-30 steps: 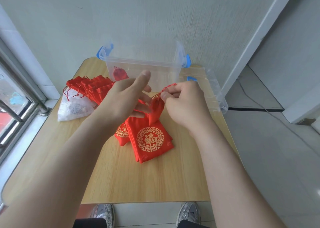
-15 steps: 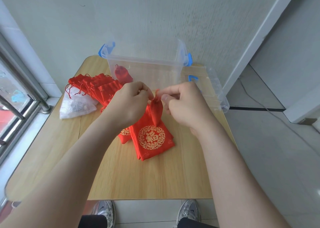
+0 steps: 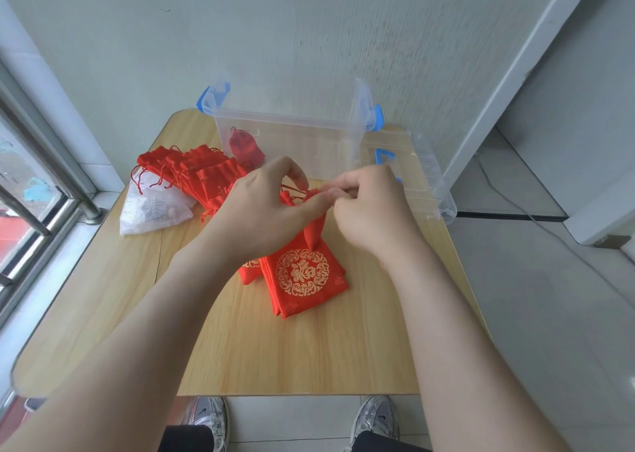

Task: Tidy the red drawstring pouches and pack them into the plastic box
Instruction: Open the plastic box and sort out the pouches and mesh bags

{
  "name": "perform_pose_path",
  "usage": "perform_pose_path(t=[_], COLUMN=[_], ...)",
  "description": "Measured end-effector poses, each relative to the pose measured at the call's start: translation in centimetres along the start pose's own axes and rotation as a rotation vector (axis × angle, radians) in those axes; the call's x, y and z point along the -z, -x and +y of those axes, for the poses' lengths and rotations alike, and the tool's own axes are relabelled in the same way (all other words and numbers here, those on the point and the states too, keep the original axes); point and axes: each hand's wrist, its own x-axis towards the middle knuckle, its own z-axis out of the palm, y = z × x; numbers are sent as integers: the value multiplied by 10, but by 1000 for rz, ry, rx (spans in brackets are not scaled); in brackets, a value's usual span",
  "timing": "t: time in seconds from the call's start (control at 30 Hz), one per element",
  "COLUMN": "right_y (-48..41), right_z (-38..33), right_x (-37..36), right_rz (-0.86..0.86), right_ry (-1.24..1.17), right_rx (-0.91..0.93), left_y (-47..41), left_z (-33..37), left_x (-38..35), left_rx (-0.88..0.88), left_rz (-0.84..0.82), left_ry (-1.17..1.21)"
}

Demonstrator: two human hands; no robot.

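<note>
Hands meet above the middle of a wooden table (image 3: 309, 348), working the top of a red drawstring pouch (image 3: 313, 235). Compared with half a second earlier, the left hand (image 3: 261, 214) has pushed its thumb further right, across the pouch's gathered neck, until it touches the right hand's fingertips. Its other fingers arch over the red cord (image 3: 294, 190). The right hand (image 3: 372, 211) stays in place, fingers curled, pinching the pouch's top.

The pouch hangs below both hands, over a stack of flat pouches (image 3: 302, 280) whose top one bears a round gold emblem. Everything else lies as before. A clear plastic box (image 3: 285, 121) stands at the far edge with one packed pouch (image 3: 244, 147) in its left end. Its lid (image 3: 429, 183) lies just to the right. A heap of pouches (image 3: 192, 168) sits at far left, partly on a white bag (image 3: 154, 211).

Thumb and fingers cover the pouch's neck, so which fingers grip the cord cannot be made out. Whether the pouch's lower end touches the stack is unclear. The left hand hides where heap and stack meet. Grey trainers (image 3: 206, 417) show past the table's near edge.
</note>
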Motion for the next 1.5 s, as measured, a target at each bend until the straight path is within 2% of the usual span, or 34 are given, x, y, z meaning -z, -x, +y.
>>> perform_pose_path(t=[0.1,0.2,0.47,0.8,0.87,0.97,1.07,1.2,1.3,1.37,1.4,1.5], right_y=[-1,0,1,1,0,-5,-8,-4,-6,-7,-8,-7], right_z=[1,1,2,6,7,7,7,3,-2,-7,-9,-11], right_x=[0,-1,-10,-8,-8,-8,-10,-11,-10,-11,-13,-27], right_rz=[4,-19,-7,79,63,-4,2,2,17,-36,-52,14], right_ry=[-3,51,349,346,298,54,-238,-368,-525,-636,-626,-403], right_rx=[5,49,152,80,74,28,-21,-6,-20,-55,-57,35], left_y=[-5,-10,-11,-12,-12,-11,-6,-4,-7,-10,-11,-14], left_z=[-8,-12,-12,-8,-9,-11,-10,-10,-12,-17,-19,-29], left_x=[-2,-1,-6,-4,-4,-6,-4,-6,-4,-3,-2,0], left_rx=[-78,-85,-12,55,56,34,16,-71,-30,-12,-34,-101], left_rz=[98,183,213,243,274,271,155,2,75,131,149,180], left_ry=[-36,-16,14,27,39,84,99,42,208,325,339,292])
